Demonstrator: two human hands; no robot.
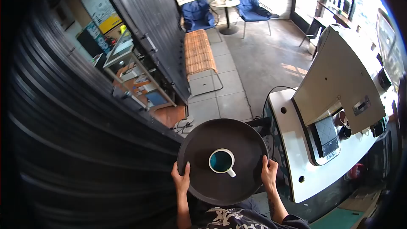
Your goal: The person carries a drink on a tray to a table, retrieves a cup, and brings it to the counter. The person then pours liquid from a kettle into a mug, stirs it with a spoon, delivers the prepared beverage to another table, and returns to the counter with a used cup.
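Note:
A round dark brown serving tray [203,144] is held level in front of my body. My left hand [181,180] grips its left rim, thumb on top and the other fingers hidden underneath. On the opposite rim, my right hand [269,171] holds on the same way. Near the tray's middle stands an upright white cup [231,172] with a blue-green inside, its handle pointing toward the lower right. Neither hand touches the cup. Whether there is liquid in it, I cannot tell.
To the right is a white counter [292,157] with a large beige machine [335,72] and a scale [328,138]. Corrugated dark metal panels [85,123] line the left. Ahead are a woven bench [199,53], blue chairs [254,8] and a small round table [226,3].

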